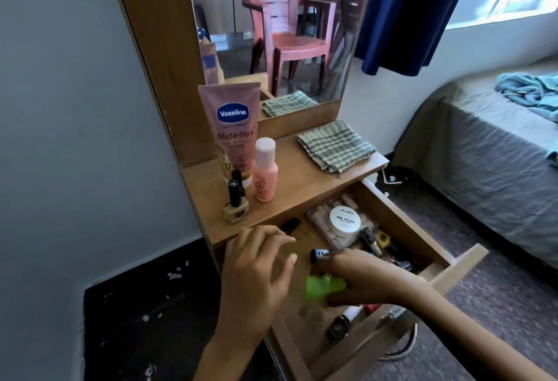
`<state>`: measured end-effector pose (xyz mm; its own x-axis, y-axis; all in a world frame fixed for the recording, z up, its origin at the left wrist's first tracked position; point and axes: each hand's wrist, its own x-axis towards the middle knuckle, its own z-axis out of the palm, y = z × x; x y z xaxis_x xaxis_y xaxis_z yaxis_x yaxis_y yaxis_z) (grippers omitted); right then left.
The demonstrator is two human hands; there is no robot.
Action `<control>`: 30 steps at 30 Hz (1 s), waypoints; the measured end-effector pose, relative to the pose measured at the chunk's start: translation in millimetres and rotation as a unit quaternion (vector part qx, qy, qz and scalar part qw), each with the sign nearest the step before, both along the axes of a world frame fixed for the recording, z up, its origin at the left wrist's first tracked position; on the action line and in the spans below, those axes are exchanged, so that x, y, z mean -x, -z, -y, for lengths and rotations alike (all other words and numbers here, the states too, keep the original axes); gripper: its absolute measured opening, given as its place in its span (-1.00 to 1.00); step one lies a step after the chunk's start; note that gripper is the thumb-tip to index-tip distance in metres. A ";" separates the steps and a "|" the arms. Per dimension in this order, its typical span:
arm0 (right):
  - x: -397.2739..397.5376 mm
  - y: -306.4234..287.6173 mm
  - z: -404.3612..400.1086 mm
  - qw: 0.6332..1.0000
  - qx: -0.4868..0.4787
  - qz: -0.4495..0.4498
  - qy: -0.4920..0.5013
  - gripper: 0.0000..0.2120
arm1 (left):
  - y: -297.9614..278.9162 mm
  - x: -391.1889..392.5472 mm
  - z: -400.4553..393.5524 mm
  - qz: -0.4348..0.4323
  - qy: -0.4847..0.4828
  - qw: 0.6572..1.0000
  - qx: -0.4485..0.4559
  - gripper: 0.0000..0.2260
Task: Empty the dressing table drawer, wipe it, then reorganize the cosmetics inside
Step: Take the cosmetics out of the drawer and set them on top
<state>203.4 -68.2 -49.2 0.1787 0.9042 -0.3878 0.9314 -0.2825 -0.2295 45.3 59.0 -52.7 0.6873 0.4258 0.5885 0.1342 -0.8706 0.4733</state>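
Green blurry bottle [326, 286] sits in my right hand [359, 279], fingers curled round it, held over the open drawer [404, 217]. Left hand [256, 269] hovers over the drawer's left part, near the front edge of the dressing table top [302, 175], fingers loosely spread, gripping nothing. Inside the drawer, toward its back: white round nail polish remover tub [345, 220] resting on a clear pack of pinkish items [324, 214]; just in front of the tub, a dark-capped bottle [369, 237] lying among other small bottles, too jumbled to tell apart. Black tube [290, 226] lies at the drawer's back left, partly under the top's edge. Blue-tipped item [320, 254] lies just behind my right hand. Toward the drawer's front, a small dark bottle [338, 328] lies near its front wall, red bit beside it, blurred. Behind the drawer, on the table top: pink Vaseline tube [234, 130] upright on its cap, pink small bottle [265, 169] just right of it, beige nail polish with black cap [236, 204] in front of the tube, a second black cap close behind it. Folded green checked cloth [335, 145] lies on the top's right end, behind the drawer. Mirror [280, 24] stands behind the top.
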 end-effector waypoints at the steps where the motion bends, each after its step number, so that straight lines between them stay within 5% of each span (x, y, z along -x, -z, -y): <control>1: 1.1 -6.9 -2.4 0.999 -0.039 -0.015 0.014 -0.63 | 2.8 -1.1 -2.7 -0.039 0.018 0.999 -0.020 -0.72; 4: 2.2 -33.3 -10.9 0.987 -0.150 -0.043 0.045 -0.63 | 8.9 -4.9 -9.3 -0.098 0.048 0.993 -0.049 -0.56; 7: 3.5 -56.7 -20.1 0.967 -0.227 -0.072 0.092 -0.61 | 4.8 -8.4 -11.3 -0.061 0.049 0.997 -0.018 -0.54; 12: 10.4 -62.9 -38.0 0.891 -0.384 -0.128 0.206 -0.56 | -1.0 -11.6 -9.6 0.037 -0.033 0.996 0.078 -0.61; 18: -3.8 -54.7 -52.9 0.815 -0.472 -0.171 0.289 -0.58 | 3.7 -8.6 -6.5 0.046 -0.052 0.993 0.095 -0.68; 30: -12.6 -34.0 -84.5 0.811 -0.492 -0.120 0.294 -0.56 | 5.9 -13.3 -9.6 -0.045 0.001 0.998 0.036 -0.78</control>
<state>216.0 16.3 -15.3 0.7168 0.5837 0.3815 0.5974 -0.2318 -0.7677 58.6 68.6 -58.7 0.7365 0.4643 0.4920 0.1780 -0.8347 0.5212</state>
